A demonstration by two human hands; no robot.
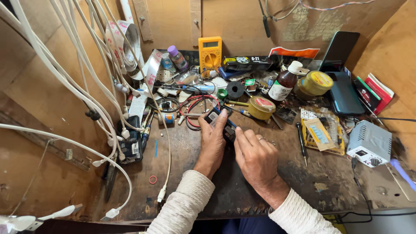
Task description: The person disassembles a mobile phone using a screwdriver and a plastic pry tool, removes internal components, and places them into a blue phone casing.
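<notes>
R hand (256, 159) + L hand (213, 141) both gripping small black device (222, 125) on workbench (329, 182)

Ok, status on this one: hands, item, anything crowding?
Left hand and right hand both grip the small black rectangular device. Red and black wires and a yellow tape roll sit close behind.

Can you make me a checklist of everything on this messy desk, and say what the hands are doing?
Surface: worn, stained wooden bench.
Job's things: small dark device, held between both hands.
Clutter: yellow multimeter, brown bottle, yellow tape roll, dark phone, grey box unit, black-handled screwdriver.
Hands: left hand grips the device; right hand touches its near end.
Cables: white cables hang at left; red and black leads coiled.
Surroundings: plywood walls.
</notes>
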